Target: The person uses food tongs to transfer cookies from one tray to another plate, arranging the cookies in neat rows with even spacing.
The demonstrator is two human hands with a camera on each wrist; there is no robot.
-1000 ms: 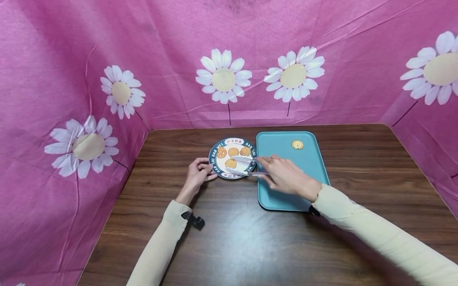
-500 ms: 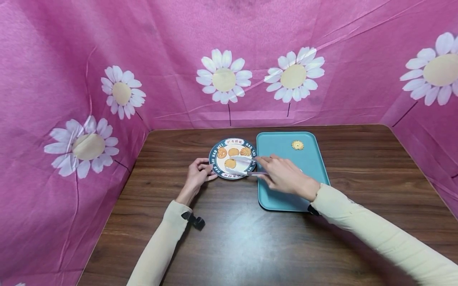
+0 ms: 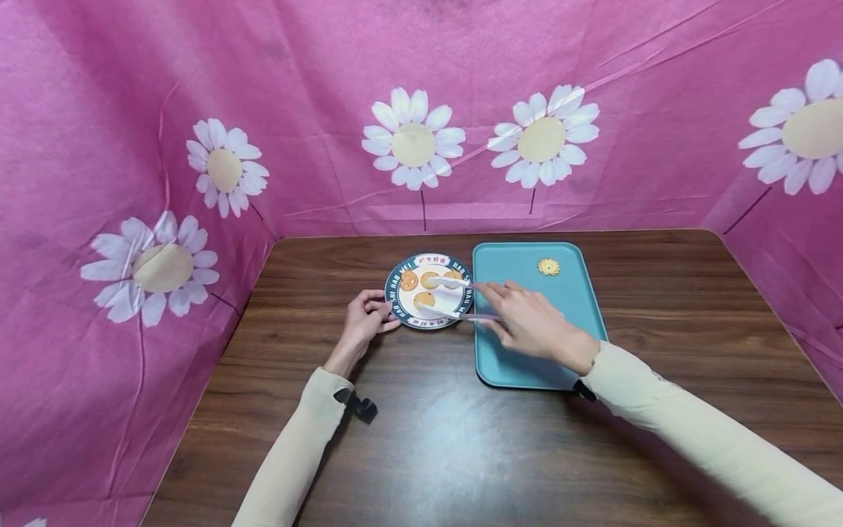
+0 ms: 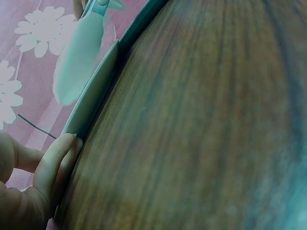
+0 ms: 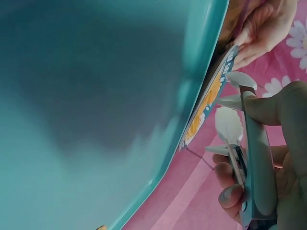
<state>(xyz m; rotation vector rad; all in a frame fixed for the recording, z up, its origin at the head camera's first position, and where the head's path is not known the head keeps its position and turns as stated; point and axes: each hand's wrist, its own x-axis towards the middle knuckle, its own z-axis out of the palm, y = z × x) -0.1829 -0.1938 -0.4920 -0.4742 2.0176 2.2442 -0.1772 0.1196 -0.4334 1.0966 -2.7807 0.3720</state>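
Watching the right hand (image 3: 533, 326) grip the tongs (image 3: 454, 298), blades parted over the cookies (image 3: 424, 287) on the plate (image 3: 398, 307), whose nine o'clock rim the left hand (image 3: 364, 320) pinches, I fear a hard squeeze crumbles a cookie.

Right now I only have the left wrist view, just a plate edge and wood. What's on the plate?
Observer: Four cookies on the plate, and white tongs held open above them.
Operator: Who holds the tongs?
Observer: The right hand, reaching across from the teal tray.
Operator: Anything on that tray?
Observer: One flower-shaped cookie near its far end.
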